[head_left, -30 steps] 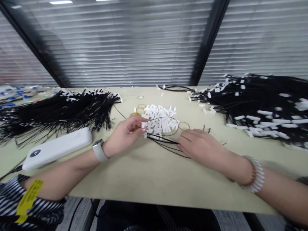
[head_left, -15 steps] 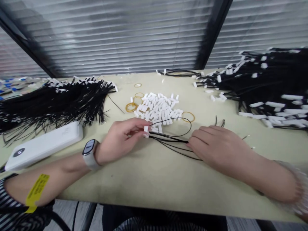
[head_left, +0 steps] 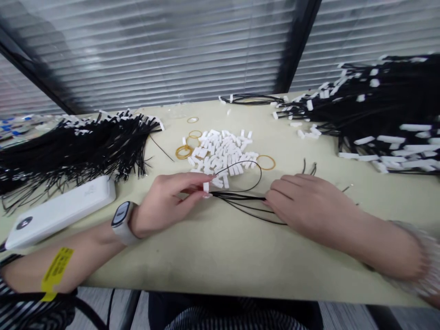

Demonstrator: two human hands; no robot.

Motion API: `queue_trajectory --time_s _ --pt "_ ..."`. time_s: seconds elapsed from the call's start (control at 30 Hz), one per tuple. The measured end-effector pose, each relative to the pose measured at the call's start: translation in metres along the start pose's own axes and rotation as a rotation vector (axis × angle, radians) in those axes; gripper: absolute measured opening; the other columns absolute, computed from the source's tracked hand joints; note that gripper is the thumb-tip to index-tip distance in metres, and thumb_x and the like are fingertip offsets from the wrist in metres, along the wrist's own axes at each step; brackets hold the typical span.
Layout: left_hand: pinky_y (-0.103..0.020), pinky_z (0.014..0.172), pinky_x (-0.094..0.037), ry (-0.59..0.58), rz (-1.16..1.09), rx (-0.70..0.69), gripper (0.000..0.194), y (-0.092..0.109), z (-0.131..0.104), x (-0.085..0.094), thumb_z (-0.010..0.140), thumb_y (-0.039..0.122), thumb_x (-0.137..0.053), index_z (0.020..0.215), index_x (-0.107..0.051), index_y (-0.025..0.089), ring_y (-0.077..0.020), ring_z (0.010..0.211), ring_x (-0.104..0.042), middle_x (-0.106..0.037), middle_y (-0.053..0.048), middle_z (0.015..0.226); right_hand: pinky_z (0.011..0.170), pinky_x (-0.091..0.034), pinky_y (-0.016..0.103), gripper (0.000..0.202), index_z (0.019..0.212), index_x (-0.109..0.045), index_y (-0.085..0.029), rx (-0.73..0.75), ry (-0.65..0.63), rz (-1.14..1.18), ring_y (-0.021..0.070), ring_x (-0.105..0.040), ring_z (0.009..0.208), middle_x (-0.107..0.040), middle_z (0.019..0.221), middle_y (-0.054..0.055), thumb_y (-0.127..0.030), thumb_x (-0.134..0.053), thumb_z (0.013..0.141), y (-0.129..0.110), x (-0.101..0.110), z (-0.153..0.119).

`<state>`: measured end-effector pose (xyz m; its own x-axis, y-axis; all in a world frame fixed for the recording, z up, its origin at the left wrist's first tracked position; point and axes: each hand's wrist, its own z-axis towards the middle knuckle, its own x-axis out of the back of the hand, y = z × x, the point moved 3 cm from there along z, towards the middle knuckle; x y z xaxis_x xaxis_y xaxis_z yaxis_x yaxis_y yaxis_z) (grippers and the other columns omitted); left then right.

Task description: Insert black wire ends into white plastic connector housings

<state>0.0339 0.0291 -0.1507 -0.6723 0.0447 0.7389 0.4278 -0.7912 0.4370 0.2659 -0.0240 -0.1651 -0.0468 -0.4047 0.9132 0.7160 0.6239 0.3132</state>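
Between thumb and fingertips, my left hand [head_left: 173, 195] pinches a small white connector [head_left: 206, 187] from which thin black wires run to the right. My right hand [head_left: 302, 201] is closed around that bundle of black wires [head_left: 237, 196], its fingers curled under and partly hidden. One wire [head_left: 259, 172] arcs up in a loop over the front of a heap of loose white connectors [head_left: 225, 149]. Dark wire ends [head_left: 313, 168] stick out beyond my right hand.
Black wires with white connectors are piled at the left [head_left: 85, 142] and right [head_left: 385, 105]. Yellow rubber bands [head_left: 184, 152] lie by the heap. A white power bank [head_left: 62, 211] rests at the left. A small wire bundle [head_left: 254, 99] lies at the table's back edge.
The view has shifted slightly. The looped wire has drawn in and now overlaps the heap more. Both hands keep nearly the same places and grips.
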Motion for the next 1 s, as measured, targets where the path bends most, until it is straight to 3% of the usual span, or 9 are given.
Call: queue_trajectory --time_s 0.4,0.67,0.83,1.0 --pt "-0.019 0.052 -0.053 -0.03 0.046 0.021 0.027 0.007 0.001 0.0 0.073 0.016 -0.062 0.098 -0.065 0.026 -0.0129 0.063 -0.066 -0.072 -0.002 0.089 0.062 -0.026 0.027 0.015 0.071 -0.047 -0.018 -0.015 -0.005 0.007 0.0139 -0.038 0.063 -0.047 0.067 0.0 -0.007 -0.045 0.081 0.0 0.001 0.001" --pt "-0.021 0.062 -0.054 0.036 0.036 0.006 0.027 0.005 -0.005 -0.004 0.075 0.011 -0.057 0.098 -0.063 0.025 -0.0131 0.072 -0.067 -0.072 0.0 0.09 0.062 -0.026 0.028 0.016 0.074 -0.051 -0.017 0.039 0.015 -0.024 0.015 -0.041 0.064 -0.052 0.069 0.001 -0.005 -0.044 0.081 0.004 0.008 -0.002" --pt "-0.02 0.065 -0.053 0.023 -0.002 0.126 0.024 0.007 -0.003 -0.007 0.076 0.01 -0.056 0.098 -0.061 0.019 -0.0127 0.076 -0.066 -0.071 -0.003 0.091 0.059 -0.024 0.029 0.017 0.071 -0.05 -0.017 0.136 0.008 -0.105 0.0147 -0.04 0.06 -0.052 0.066 0.001 -0.003 -0.043 0.078 0.002 0.013 -0.009" --pt "-0.024 0.067 -0.051 -0.053 -0.292 0.363 0.006 0.008 -0.002 -0.015 0.079 0.018 -0.056 0.084 -0.059 0.017 -0.0145 0.076 -0.064 -0.068 -0.004 0.083 0.057 -0.023 0.03 0.014 0.069 -0.048 -0.018 0.107 -0.073 -0.034 0.0141 -0.043 0.058 -0.051 0.063 0.0 -0.007 -0.047 0.077 -0.003 0.023 0.0"
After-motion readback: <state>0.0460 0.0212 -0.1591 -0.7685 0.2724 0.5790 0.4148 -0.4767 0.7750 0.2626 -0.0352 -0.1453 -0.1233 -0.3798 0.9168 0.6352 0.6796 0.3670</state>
